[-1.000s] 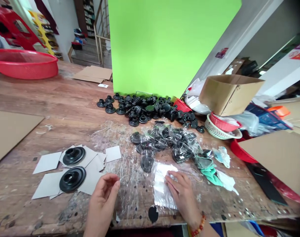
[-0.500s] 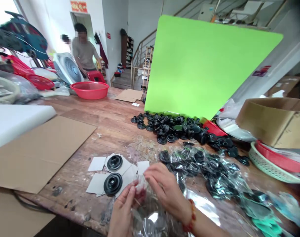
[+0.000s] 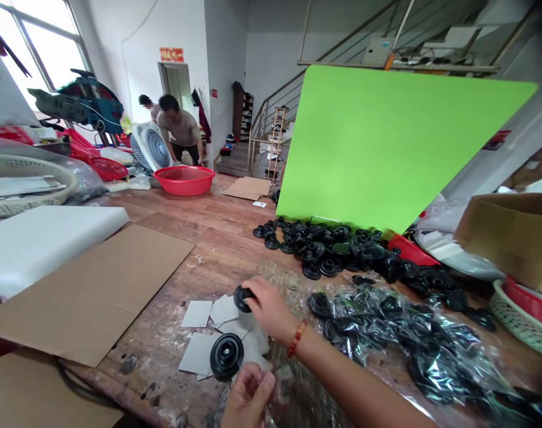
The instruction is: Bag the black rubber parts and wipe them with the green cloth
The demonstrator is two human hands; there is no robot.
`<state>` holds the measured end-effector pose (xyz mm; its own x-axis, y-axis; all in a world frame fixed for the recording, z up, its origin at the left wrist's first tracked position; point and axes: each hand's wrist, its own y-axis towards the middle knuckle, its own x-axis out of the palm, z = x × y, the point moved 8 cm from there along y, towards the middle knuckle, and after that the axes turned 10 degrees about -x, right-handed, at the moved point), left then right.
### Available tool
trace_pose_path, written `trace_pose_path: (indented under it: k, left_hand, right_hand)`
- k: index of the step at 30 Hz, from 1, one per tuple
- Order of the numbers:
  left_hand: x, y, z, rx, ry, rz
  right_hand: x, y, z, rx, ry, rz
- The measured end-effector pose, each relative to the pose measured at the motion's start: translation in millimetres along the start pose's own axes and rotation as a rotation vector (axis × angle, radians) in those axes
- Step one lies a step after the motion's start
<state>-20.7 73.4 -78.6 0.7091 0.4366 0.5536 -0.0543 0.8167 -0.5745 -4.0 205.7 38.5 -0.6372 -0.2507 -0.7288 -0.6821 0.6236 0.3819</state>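
My right hand (image 3: 271, 309), with a red bead bracelet at the wrist, grips a black stepped round part (image 3: 241, 299) by its edge above the grey-white cards. A second black part (image 3: 227, 355) lies flat on the cards, just beyond my left hand (image 3: 249, 397). The fingers of that hand are pinched together on what looks like a clear plastic bag (image 3: 283, 375); its outline is hard to make out. Square cards (image 3: 197, 314) are spread loosely to the left, some overlapping.
Bagged black parts (image 3: 373, 324) heap up on the right, with a pile of loose ones (image 3: 328, 249) behind, before a green board (image 3: 387, 142). Flat cardboard (image 3: 101, 285) covers the left. Farther back are a red basin (image 3: 184, 181) and a person (image 3: 182, 131) bending beside a fan.
My right hand has left the clear plastic at my left hand, moved up and left, and taken hold of the farther black part. The person at the back has bent down.
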Motion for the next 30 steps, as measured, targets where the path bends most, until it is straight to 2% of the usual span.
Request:
trace_pose_path:
  k: [3,7,10,12,14,16,18,20,23,25,27,30]
  left_hand:
    - [-3.7,1,4,0.022,0.010,0.035]
    - [4.6,-2,1,0.012,0.133,-0.010]
    - [14.1,-11,2,0.056,0.276,-0.007]
    - [24.1,-21,6,0.116,0.353,-0.005]
    - [36.2,-31,11,0.161,0.375,-0.024]
    - [46.6,-38,11,0.167,0.364,-0.043]
    - [53.3,-42,9,0.153,0.374,-0.041]
    - [57.7,-42,5,0.156,0.457,-0.025]
    - [62.4,-39,-4,0.176,0.632,-0.002]
    - [63.2,-36,-10,0.192,0.675,0.013]
    - [63.0,-34,-19,0.164,0.670,-0.003]
    - [68.6,-34,-39,-0.015,0.693,-0.201]
  right_hand:
    - [-36,-51,13,0.156,-0.055,0.059]
    - [-39,-127,25,0.286,0.003,-0.038]
    - [-49,-160,19,0.355,0.114,0.103]
    - [-55,-172,12,0.445,0.319,0.203]
    - [-50,-179,2,0.545,0.591,0.179]
    - [-45,-186,-7,0.595,0.757,0.131]
    - [-47,-193,-10,0.608,0.760,0.154]
    - [-52,-200,-9,0.592,0.669,0.219]
    - [-57,-204,-13,0.486,0.528,0.272]
    - [-61,-203,-18,0.412,0.519,0.321]
    - [-56,-207,-16,0.454,0.676,0.349]
    - [-28,-220,-8,0.692,1.136,0.266]
